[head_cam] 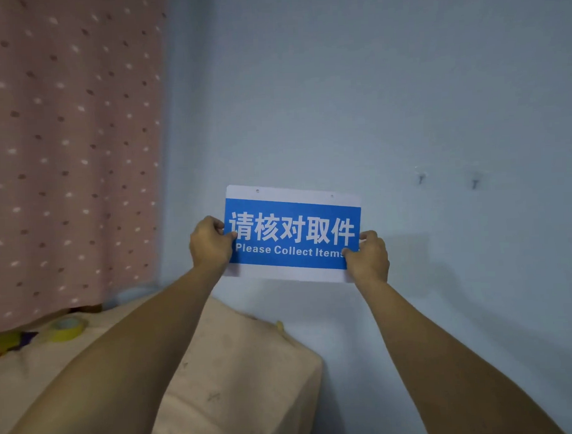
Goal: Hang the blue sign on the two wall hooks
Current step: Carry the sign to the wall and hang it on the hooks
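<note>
Cloth-covered surface (239,383); yellow tape roll (67,328)

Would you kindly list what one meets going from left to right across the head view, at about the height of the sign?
Pink curtain → left hand → blue sign → right hand → first wall hook → second wall hook.

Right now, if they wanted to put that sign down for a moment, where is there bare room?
The cloth-covered surface is bare between the arms and near its right edge by the wall. Its far left is crowded: a yellow tape roll and other bits beneath the curtain. Both hands hold the blue sign.
</note>
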